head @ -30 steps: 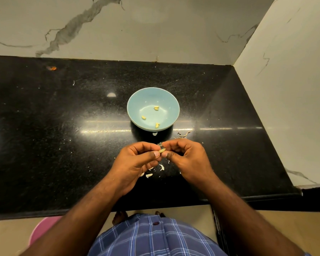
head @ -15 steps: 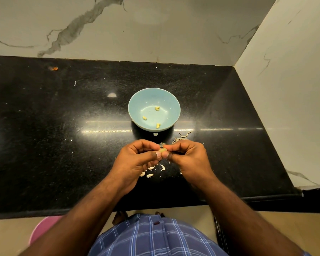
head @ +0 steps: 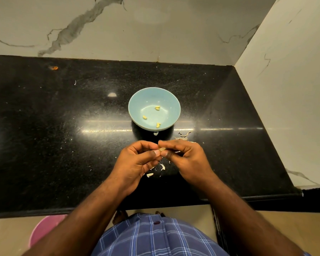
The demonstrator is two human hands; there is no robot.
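Observation:
A small pale garlic clove point(head: 162, 149) is pinched between the fingertips of both hands, just in front of a light blue bowl point(head: 137, 104). My left hand point(head: 135, 163) holds it from the left with thumb and curled fingers. From the right, my right hand point(head: 187, 159) pinches it. Three peeled yellowish cloves point(head: 144, 117) lie inside the bowl. Most of the held clove is hidden by my fingertips.
The black granite counter point(head: 63, 145) carries scraps of papery peel point(head: 184, 136) right of the bowl and more peel point(head: 156, 169) under my hands. Marble walls close the back and right. A pink tub point(head: 42, 231) stands on the floor lower left.
Both hands have stayed together at the clove, shifting only slightly. The fingertips have worked round the clove a little.

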